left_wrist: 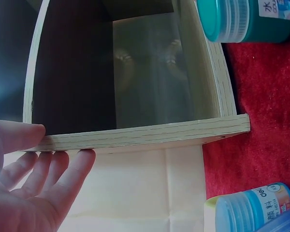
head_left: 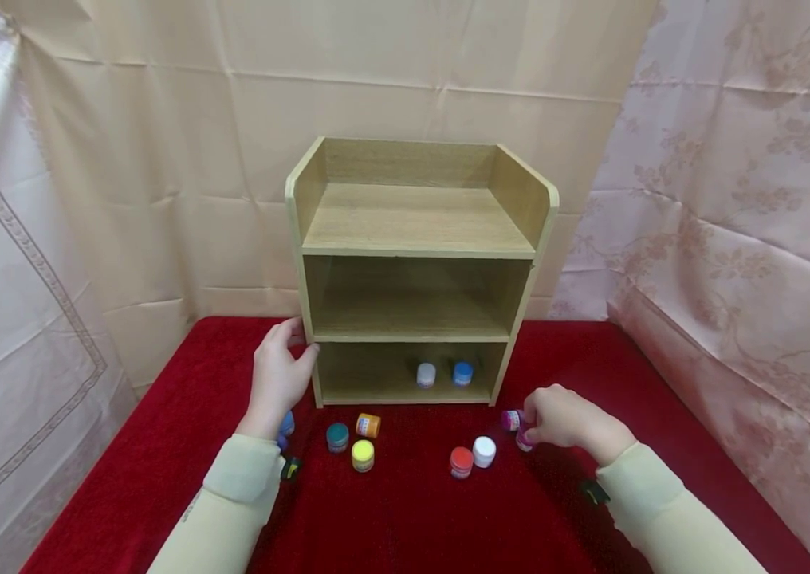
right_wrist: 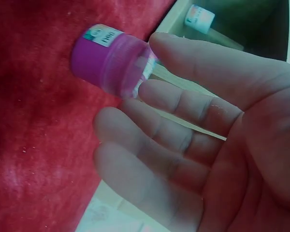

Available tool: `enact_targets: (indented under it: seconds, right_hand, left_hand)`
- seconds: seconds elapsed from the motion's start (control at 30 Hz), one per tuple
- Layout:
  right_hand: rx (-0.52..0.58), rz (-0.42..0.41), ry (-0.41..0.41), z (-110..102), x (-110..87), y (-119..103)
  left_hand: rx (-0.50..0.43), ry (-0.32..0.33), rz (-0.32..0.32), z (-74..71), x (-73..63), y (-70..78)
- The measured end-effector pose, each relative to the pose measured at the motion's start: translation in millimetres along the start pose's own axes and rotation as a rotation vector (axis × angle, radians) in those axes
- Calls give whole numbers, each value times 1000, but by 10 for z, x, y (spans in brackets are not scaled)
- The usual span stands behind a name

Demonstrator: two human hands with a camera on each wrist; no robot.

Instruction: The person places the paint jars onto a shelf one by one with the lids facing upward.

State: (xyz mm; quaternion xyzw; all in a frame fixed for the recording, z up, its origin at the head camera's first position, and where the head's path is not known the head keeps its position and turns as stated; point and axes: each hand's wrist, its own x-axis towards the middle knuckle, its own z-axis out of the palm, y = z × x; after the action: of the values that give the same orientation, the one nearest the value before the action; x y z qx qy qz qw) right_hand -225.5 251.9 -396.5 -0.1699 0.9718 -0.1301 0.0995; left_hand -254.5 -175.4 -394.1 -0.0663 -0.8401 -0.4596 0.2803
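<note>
At the lower left edge of a wooden shelf unit [head_left: 415, 339], my left hand [head_left: 280, 375] grips the side panel [left_wrist: 150, 137], thumb on the inner side and fingers outside. My right hand [head_left: 566, 418] is at two purple paint jars at the right: one lies on its side [head_left: 511, 421], and another purple jar [head_left: 524, 442] is partly under the fingertips. In the right wrist view, the thumb and index fingertip overlap the end of a magenta jar [right_wrist: 92, 58]; whether they pinch it cannot be told.
A clear-lidded jar [head_left: 426, 375] and a blue jar [head_left: 462, 374] stand on the bottom shelf. On the red cloth [head_left: 391, 526] are teal [head_left: 337, 438], orange [head_left: 368, 426], yellow [head_left: 363, 456], red [head_left: 461, 462] and white [head_left: 484, 451] jars. Blue jars [head_left: 286, 423] are beside the left forearm.
</note>
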Motion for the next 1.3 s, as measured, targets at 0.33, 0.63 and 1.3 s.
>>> enact_targets:
  seconds: [0.33,0.63,1.3]
  right_hand:
    - [-11,-1,8,53,6,19]
    - [-36,21,36,65,44,18]
    - [-14,-112,-30,29,38,88]
  left_hand:
    - [-4,0,-2,-4,-5,12]
    - [-4,12,14,0,-3,-4]
    - [-2,13,26,6,-5,-12]
